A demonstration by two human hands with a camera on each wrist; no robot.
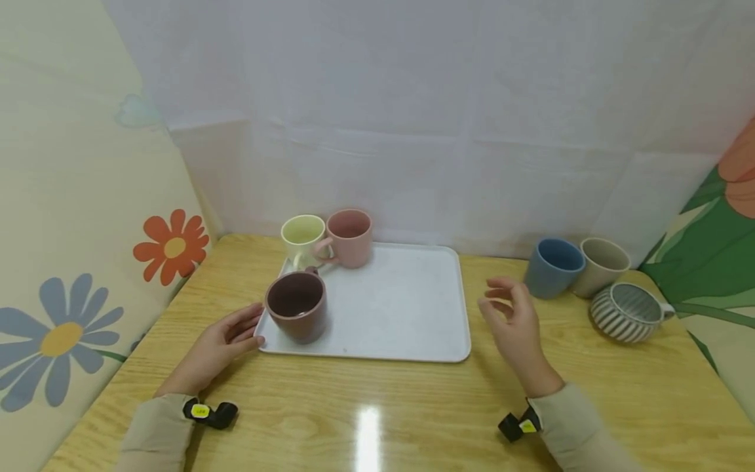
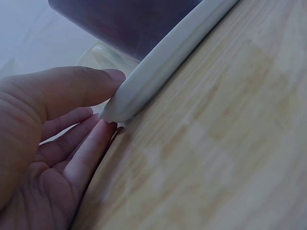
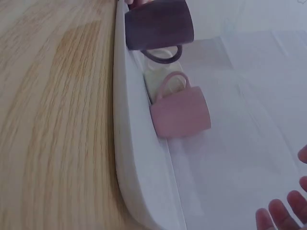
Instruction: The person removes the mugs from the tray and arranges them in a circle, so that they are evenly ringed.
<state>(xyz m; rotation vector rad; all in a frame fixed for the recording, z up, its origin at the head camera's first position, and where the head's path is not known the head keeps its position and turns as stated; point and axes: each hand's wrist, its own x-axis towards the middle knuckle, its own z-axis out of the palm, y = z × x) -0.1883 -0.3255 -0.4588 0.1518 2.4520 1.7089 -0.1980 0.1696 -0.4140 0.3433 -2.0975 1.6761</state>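
- The wooden table spreads before the white tray.
- The left hand grips the tray's near-left corner between thumb and fingers.
- The right hand hangs just off the tray's right edge, fingers loosely bent and parted from the thumb.
- The dark brown mug stands upright on the tray's near-left part, handle pointing away.
- The striped cup sits well right of the tray.
- The blue cup and beige cup stand close together, right of the tray.
- The pink mug stands on the tray's far-left part.
- The pale green mug is beside it; its foot is hidden, but it seems on the tray too.
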